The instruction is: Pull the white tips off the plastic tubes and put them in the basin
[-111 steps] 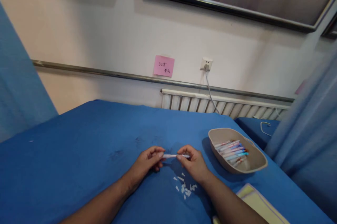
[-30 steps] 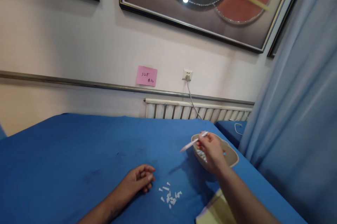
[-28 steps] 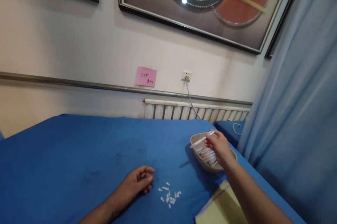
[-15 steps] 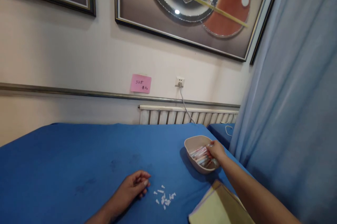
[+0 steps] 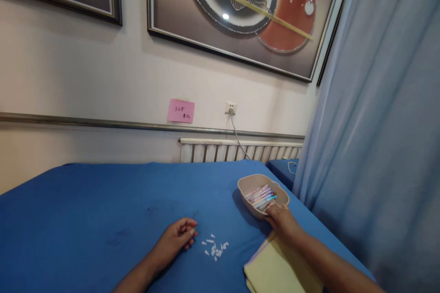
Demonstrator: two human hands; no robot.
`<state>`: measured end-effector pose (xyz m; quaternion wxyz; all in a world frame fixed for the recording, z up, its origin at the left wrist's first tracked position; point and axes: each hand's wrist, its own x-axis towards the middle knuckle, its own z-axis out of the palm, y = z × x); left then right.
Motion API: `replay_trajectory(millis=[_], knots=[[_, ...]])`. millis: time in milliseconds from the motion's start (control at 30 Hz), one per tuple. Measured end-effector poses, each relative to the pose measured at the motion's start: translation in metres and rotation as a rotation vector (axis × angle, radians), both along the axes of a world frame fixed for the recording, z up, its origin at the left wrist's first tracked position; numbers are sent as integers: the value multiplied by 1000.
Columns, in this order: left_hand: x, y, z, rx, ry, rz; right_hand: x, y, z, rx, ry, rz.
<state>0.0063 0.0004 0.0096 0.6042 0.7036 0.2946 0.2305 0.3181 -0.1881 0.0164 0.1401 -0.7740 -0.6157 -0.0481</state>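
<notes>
My left hand [image 5: 177, 238] rests on the blue cloth with its fingers loosely curled. A gap shows between thumb and fingers, and I see nothing in it. Just to its right lies a loose cluster of small white cone-shaped pieces [image 5: 216, 250]. Further right, a beige plastic basin [image 5: 247, 182] holds several slim pens or pen-like sticks [image 5: 259, 196], some with blue or reddish ends. My right hand [image 5: 282, 222] is closed at the basin's near rim, its fingertips over the edge. Whether it also holds a pen is hidden.
A folded yellow cloth or pad [image 5: 275, 265] lies under my right forearm. The blue-covered table [image 5: 103, 201] reaches toward a wall with a radiator [image 5: 220, 152] and a plugged-in cord [image 5: 237, 135]. A blue curtain [image 5: 371, 123] hangs on the right.
My right hand has drawn back from among the pens to the basin's near rim, showing more of the pens. My left hand has barely moved. The view has shifted slightly.
</notes>
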Motion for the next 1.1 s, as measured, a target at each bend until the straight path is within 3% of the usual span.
replay_trajectory(millis=[200, 300, 367, 533, 667, 800, 1000, 1100], knots=[[0, 2, -11, 106, 25, 24, -21, 13, 1, 66, -24, -52], [1, 3, -18, 277, 92, 31, -47, 15, 1, 161, -68, -70], [1, 1, -20, 414, 162, 14, -70, 16, -4, 230, -68, -5], [1, -15, -15, 705, 313, -73, -121, 24, -26, 102, 212, 99], [-1, -23, -10, 715, 349, -45, -133, 37, -32, 100, 291, 94], [1, -21, 0, 598, 317, -18, -131, 55, -6, 200, 276, 98], [33, -8, 46, 491, 38, 155, -151, 95, 77, 547, 523, 187], [47, -3, 58, 441, -109, 233, -169, 116, 103, 718, 693, 195]])
